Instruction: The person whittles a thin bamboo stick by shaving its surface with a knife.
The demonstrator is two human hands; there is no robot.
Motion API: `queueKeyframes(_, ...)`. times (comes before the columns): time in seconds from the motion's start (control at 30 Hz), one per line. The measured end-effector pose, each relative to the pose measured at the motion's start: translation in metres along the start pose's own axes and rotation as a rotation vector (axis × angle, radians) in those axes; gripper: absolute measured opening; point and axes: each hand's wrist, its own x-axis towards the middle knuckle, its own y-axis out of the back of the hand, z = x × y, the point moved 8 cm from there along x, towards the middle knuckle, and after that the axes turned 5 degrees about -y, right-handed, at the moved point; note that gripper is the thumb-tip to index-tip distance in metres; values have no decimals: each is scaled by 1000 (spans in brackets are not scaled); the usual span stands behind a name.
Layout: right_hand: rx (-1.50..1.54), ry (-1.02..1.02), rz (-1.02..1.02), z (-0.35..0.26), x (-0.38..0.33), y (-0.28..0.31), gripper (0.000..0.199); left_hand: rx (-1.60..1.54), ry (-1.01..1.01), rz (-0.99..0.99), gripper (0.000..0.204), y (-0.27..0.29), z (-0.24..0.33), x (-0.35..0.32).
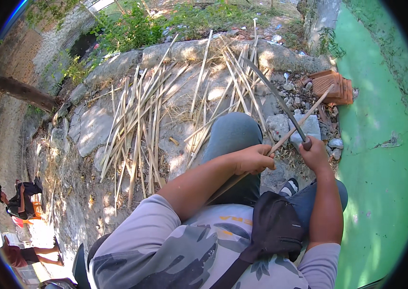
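My left hand point(254, 159) is closed around a long, pale bamboo strip point(317, 103). One end of the strip points up and to the right, while the other runs back under my left forearm beside my thigh. In my right hand point(316, 154) I grip a machete point(281, 100) by its dark handle. Its long, narrow, slightly curved blade slants up and to the left. The blade crosses the strip just ahead of my hands; whether they touch, I cannot tell. My left knee point(236, 132) is bent beneath the strip.
Many bamboo strips point(139, 118) lie in a loose pile ahead left. Orange tiles point(331, 86) are stacked beside a green wall point(382, 159) at right, near stone blocks point(306, 126). A low stone edge point(175, 52) runs behind. Two people point(21, 200) are far left.
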Motion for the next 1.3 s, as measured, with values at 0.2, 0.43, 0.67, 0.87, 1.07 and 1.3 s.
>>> queueKeyframes(0.2,-107,37,-23,-5,-7,-1,22,53,12,-27,29,-6,-1,2)
queueKeyframes(0.43,10,-45,130,16,-4,14,24,-84,58,-55,24,-8,6,-5)
queueKeyframes(0.67,-80,3,150,12,-12,23,40,-115,70,-62,22,-9,1,-3)
queueKeyframes(0.87,-133,31,188,-1,-16,30,35,-182,69,-84,23,-9,7,-6)
queueKeyframes(1.07,-256,-48,124,28,-1,23,21,70,40,-12,22,-8,-1,-4)
queueKeyframes(1.3,-191,-33,176,12,-12,24,16,-125,81,-45,27,-5,3,-9)
